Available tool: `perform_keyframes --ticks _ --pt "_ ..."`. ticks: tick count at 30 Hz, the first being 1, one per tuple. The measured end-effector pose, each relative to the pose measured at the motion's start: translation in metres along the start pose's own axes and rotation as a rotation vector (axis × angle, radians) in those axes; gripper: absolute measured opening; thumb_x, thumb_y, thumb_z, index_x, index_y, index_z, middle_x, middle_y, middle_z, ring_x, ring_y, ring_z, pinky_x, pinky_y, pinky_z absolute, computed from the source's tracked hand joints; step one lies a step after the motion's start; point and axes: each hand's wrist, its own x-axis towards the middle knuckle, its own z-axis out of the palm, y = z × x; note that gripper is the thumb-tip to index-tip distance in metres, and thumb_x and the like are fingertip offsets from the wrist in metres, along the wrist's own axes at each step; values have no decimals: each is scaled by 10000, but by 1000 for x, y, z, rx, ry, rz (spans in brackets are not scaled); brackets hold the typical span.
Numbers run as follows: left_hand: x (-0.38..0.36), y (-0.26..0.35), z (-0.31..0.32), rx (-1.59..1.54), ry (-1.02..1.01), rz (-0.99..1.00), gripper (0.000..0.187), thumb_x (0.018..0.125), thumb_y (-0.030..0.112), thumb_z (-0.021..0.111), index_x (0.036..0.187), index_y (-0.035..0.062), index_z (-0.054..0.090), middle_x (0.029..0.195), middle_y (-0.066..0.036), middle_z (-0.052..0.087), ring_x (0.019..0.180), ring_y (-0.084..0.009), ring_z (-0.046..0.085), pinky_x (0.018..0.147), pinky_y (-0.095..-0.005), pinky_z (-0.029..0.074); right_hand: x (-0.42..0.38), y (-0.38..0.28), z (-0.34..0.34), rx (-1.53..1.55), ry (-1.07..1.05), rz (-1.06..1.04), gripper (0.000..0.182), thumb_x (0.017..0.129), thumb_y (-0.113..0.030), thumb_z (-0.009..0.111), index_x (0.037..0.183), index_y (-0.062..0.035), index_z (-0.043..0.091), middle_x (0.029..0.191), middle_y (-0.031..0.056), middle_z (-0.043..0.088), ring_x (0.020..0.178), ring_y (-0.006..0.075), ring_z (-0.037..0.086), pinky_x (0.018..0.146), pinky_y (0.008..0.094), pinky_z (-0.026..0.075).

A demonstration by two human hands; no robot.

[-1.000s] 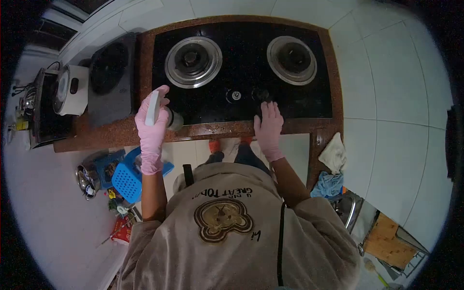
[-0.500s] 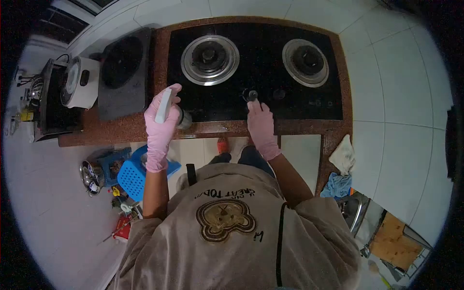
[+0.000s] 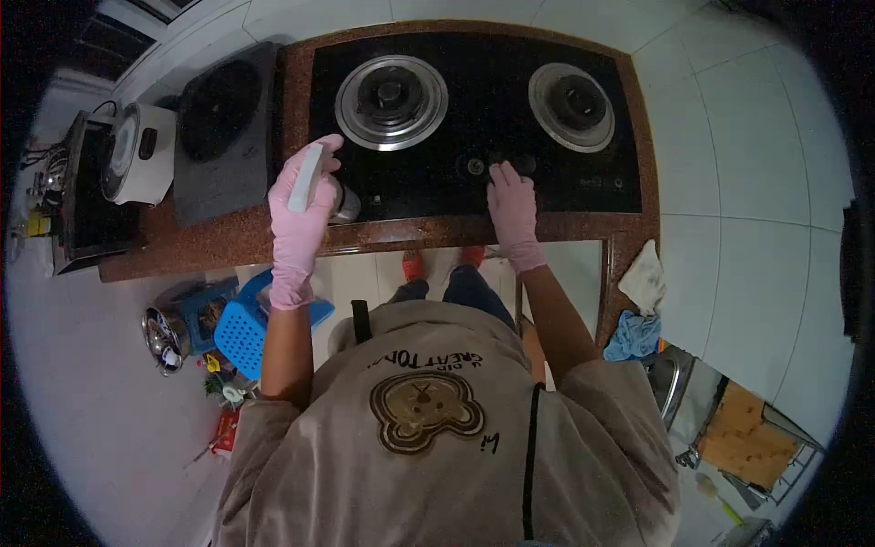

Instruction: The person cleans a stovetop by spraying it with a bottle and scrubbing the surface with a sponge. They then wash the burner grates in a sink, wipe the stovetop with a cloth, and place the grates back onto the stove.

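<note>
My left hand [image 3: 303,210], in a pink glove, is wrapped round a spray bottle [image 3: 345,202] with a white trigger head [image 3: 306,180]. It holds the bottle over the front left edge of the black gas stove [image 3: 437,196]. My right hand [image 3: 513,208], also gloved in pink, is at the stove's front middle. Its fingers are closed at a dark stove knob [image 3: 523,164], which they partly cover. Just left of these fingers a round control with a pale ring [image 3: 476,167] shows on the glass.
Two burners, left [image 3: 392,102] and right [image 3: 571,107], stand behind my hands. A dark flat cooktop [image 3: 223,128] and a white rice cooker [image 3: 146,153] are at the left. A blue plastic stool [image 3: 244,335] stands below the counter. Cloths [image 3: 643,281] hang at the right.
My right hand has left the left control and shifted right to the other knob. My left hand still grips the spray bottle. The whole view has shifted slightly.
</note>
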Motion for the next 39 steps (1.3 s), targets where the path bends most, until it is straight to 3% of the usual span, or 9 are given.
perform_keyframes --ticks 6,9,17,20,25,29,31,34,39 --pt "23 -24 50 746 -488 205 465 816 63 607 1268 147 676 1201 -157 696 1083 -341 669 952 -380 548 -1 -6 11 89 35 5 432 900 -115 666 1326 -72 604 1365 119 588 1056 361 589 863 419 553" --pt "28 -13 104 874 -721 -72 389 821 189 666 1202 128 712 1147 -166 712 1029 -355 684 914 -422 553 14 -7 15 74 22 -26 436 894 -104 657 1328 -95 617 1364 104 593 1050 357 597 844 419 561" --pt "40 -65 152 1045 -827 -193 323 823 229 670 1112 95 722 996 -162 733 949 -361 694 830 -444 554 22 16 28 60 -57 -153 343 921 -95 617 1260 -113 672 1355 67 608 991 338 625 763 417 575" --pt "38 -68 152 1118 -838 -248 344 834 223 651 1151 103 711 1038 -150 729 976 -352 689 843 -443 557 27 8 47 94 -93 71 336 969 -169 597 1298 -125 649 1349 146 593 1012 357 628 786 429 574" --pt "36 -72 114 954 -481 95 328 878 277 619 1122 82 721 1059 -146 734 1005 -352 685 864 -423 545 -21 2 38 174 -274 113 375 1031 -284 538 1363 -113 569 1256 274 581 1054 400 628 795 453 565" --pt "46 -5 86 788 -372 -161 439 819 235 684 1247 141 698 1104 -165 723 1036 -365 678 918 -417 536 12 -47 13 114 -144 -98 365 999 -209 573 1342 -83 552 1266 216 593 1048 387 634 792 440 574" --pt "46 22 74 642 -289 -146 434 825 214 676 1251 136 698 1114 -202 712 1047 -366 676 931 -405 536 24 -62 3 195 -174 77 373 976 -179 590 1336 -91 548 1292 159 586 1008 367 632 781 436 576" --pt "45 32 45 377 -172 44 423 840 50 621 1257 73 690 1169 -121 733 1045 -244 708 952 -322 531 -5 -40 9 -13 -179 -217 464 931 -139 617 1388 -114 542 1390 95 550 976 345 627 769 416 574" --pt "32 47 8 43 93 2 409 921 52 585 1325 11 635 1275 -95 683 1088 -169 651 985 -315 505 -7 1 7 -143 -107 -22 517 957 -203 586 1455 -91 503 1456 101 520 1017 324 598 822 413 556"
